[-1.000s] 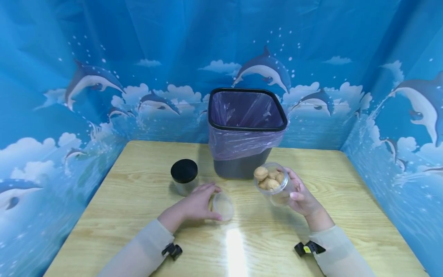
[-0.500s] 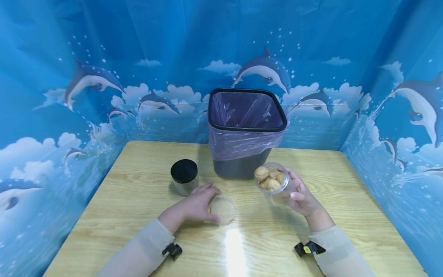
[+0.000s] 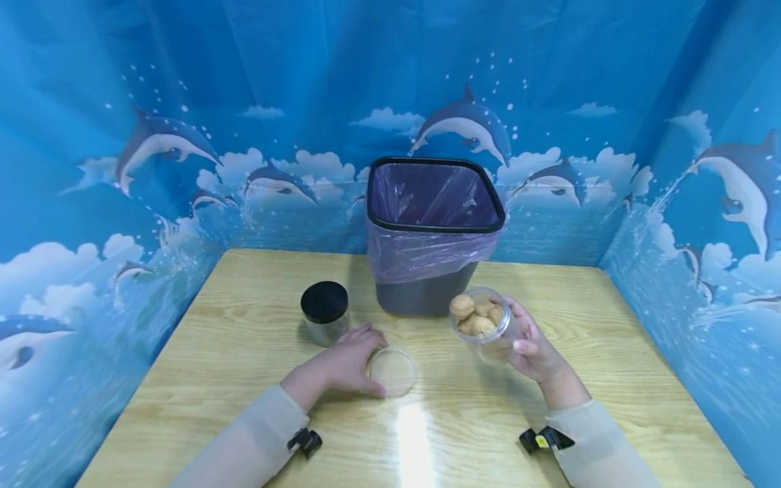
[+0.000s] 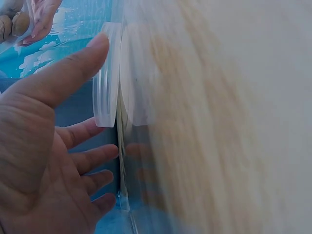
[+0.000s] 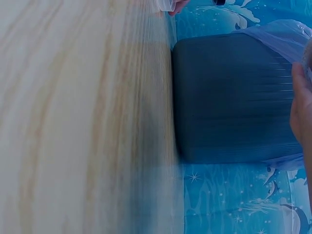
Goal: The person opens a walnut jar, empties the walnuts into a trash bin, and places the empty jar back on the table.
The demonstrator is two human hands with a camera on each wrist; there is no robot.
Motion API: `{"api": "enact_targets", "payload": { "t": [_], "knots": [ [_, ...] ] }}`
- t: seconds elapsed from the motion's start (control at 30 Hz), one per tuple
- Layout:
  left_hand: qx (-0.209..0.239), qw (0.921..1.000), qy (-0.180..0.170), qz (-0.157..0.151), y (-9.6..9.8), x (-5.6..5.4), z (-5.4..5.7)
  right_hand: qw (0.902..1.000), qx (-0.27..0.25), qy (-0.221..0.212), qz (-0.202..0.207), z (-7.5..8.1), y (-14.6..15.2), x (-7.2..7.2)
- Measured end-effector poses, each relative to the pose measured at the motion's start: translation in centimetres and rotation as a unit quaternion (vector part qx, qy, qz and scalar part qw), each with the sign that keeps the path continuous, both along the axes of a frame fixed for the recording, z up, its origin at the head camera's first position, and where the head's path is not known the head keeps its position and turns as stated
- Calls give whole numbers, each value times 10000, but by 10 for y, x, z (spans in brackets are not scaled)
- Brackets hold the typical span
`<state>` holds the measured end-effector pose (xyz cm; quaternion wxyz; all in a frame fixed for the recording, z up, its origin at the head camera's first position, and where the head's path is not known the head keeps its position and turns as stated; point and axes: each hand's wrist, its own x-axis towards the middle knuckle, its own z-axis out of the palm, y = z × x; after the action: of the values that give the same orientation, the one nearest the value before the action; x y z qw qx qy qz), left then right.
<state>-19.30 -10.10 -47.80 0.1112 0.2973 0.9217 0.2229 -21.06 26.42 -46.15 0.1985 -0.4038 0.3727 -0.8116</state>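
Note:
In the head view my left hand (image 3: 350, 362) spans the rim of a clear round plastic lid (image 3: 393, 373), which lies at the tabletop. The left wrist view shows the thumb at one edge of this lid (image 4: 106, 80) and the index fingertip at the opposite edge, while the other fingers are spread. My right hand (image 3: 532, 346) grips a clear jar (image 3: 497, 346) with no lid on, tilted with its mouth facing left. Several walnuts (image 3: 478, 318) sit in the jar near its mouth. The right wrist view catches only part of the right hand (image 5: 303, 105).
Behind the hands stands a grey bin (image 3: 421, 296) with a black rim and a purple liner. A jar with a black lid (image 3: 325, 301) stands left of it, just beyond the left hand. A blue dolphin-print curtain (image 3: 293, 102) surrounds the wooden table (image 3: 238, 318).
The clear lid has come down from a tilted position to lie flatter, slightly nearer the table front, with my left hand following it. My right hand and its jar have hardly moved.

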Motion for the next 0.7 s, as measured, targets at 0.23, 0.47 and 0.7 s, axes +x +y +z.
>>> {"api": "enact_targets", "payload": {
  "t": [0.23, 0.47, 0.7],
  "knots": [
    [-82, 9999, 91, 3, -1, 0, -2, 10000, 21, -86, -43, 1, -1, 2],
    [-50, 10000, 72, 13, -2, -1, -3, 9998, 3, -184, -80, 1, 0, 3],
    [-28, 9999, 110, -21, -2, -1, -2, 9998, -8, -204, -9, 1, 0, 2]
  ]
}}
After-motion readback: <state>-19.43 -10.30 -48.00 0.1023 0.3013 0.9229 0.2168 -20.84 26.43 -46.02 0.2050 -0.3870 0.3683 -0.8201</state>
